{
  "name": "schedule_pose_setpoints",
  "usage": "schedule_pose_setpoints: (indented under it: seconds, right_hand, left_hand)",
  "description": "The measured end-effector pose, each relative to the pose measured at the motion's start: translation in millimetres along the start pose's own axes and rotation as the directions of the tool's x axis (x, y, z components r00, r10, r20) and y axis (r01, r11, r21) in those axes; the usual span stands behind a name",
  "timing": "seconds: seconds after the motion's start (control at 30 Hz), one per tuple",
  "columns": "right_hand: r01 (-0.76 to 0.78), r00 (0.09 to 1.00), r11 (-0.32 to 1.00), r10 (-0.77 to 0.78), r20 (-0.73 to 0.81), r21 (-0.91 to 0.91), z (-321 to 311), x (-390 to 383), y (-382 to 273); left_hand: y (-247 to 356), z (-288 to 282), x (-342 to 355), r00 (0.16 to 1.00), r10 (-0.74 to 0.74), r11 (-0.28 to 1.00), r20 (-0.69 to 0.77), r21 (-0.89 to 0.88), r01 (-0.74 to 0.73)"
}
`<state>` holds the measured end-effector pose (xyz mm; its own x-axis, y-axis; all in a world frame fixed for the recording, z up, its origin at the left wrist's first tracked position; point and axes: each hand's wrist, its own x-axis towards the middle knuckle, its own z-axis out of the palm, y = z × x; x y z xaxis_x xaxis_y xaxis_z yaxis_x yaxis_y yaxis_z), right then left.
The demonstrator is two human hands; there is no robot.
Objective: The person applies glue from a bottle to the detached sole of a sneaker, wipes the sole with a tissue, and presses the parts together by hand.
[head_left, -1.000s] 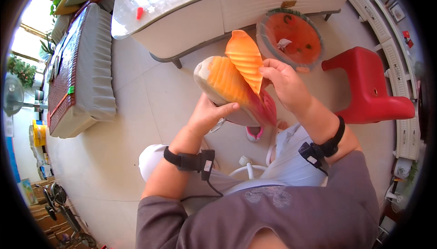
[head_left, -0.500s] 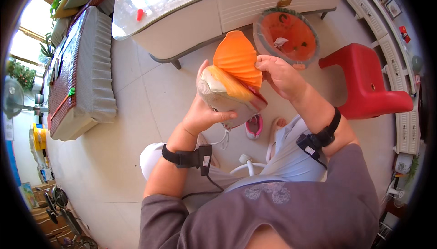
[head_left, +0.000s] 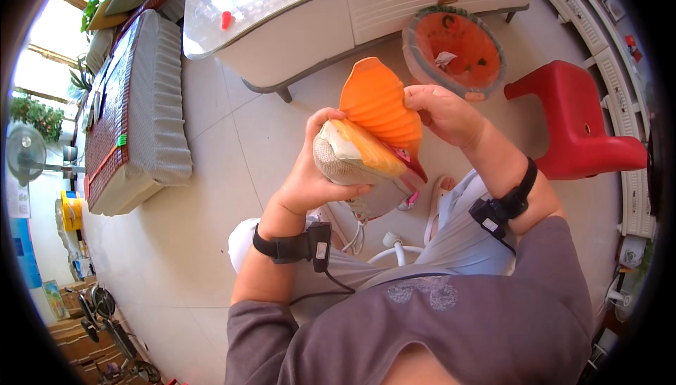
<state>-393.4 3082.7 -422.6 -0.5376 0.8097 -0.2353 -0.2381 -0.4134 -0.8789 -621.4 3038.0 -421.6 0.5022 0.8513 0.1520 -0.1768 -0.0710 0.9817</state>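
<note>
Orange, ridged and bent upright, the sole piece [head_left: 380,100] stands away from the front of the shoe [head_left: 336,162], which we hold just in front of us, over the floor, with its underside tipped upward. Our left hand [head_left: 299,177] is closed around the toe end, fingers on the far side and thumb along the near side. Our right hand [head_left: 451,116] pinches the edge of the sole piece between thumb and fingers. Toward the heel the piece runs down to the red part of the shoe; we cannot tell how firmly it is joined there.

That join seems the weak point: too hard a pull by the right hand could tear the rubber or strip it away entirely. The pinch is narrow, so the edge could slip out and spring back against the pale underside. Our left hand has only the toe; if it loosens while the right hand tugs, the shoe could twist or drop. The laces [head_left: 358,237] dangle below and could snag on a finger or knee. Anything dropped would likely land near our feet, close to the pink shoe [head_left: 409,201], well short of the red-lined bin [head_left: 429,36].
</note>
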Motion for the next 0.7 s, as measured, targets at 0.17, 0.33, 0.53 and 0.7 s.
schedule_pose_setpoints:
  seconds: [0.17, 0.33, 0.53, 0.7]
  right_hand:
    - [0.030, 1.000, 0.997, -0.030, -0.006, -0.067, 0, 7, 8]
    - [0.125, 0.978, 0.939, -0.172, -0.123, -0.320, -1, 29, -20]
    - [0.243, 0.718, 0.558, -0.653, -0.239, -0.793, -39, 126, -71]
    - [0.096, 0.608, 0.398, -0.749, -0.263, -0.912, -47, 201, -79]
  left_hand:
    - [7, 4, 3, 0.987, -0.055, 0.998, -0.148, -0.033, 0.051]
    - [1, -2, 2, 0.971, -0.048, 0.998, -0.235, -0.055, 0.036]
    - [1, -4, 0, 0.948, -0.112, 0.993, -0.299, 0.000, 0.117]
    - [-6, -15, 4, 0.921, -0.151, 0.986, -0.358, -0.120, 0.115]
